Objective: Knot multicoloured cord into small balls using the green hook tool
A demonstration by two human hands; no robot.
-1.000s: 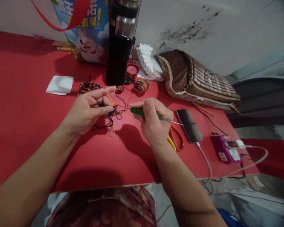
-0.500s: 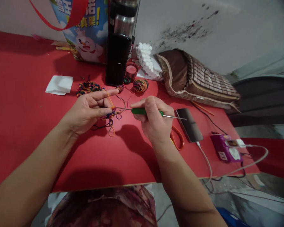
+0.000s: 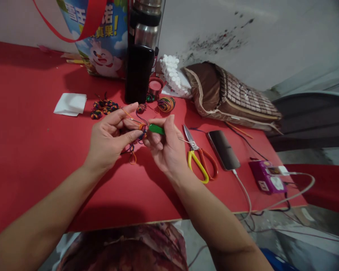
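My left hand [image 3: 107, 139] pinches the yarn piece [image 3: 142, 127], scissors [image 3: 197, 156] at its four o'clock; my right hand [image 3: 169, 148] grips the green-handled hook [image 3: 156, 129], tip toward ten. Judged step: catching the orange strand [image 3: 127, 113]; next move calls for steady tension.

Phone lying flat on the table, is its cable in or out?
In: the white cable meets the lower edge of the phone, with no gap showing.

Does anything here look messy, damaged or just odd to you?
Yes: dark blotches mar the pale wall above the brown cushion, like stains, though their cause isn't clear. Nothing else stands out: the left hand pinches the yarn work, and the right hand holds the green-handled hook.
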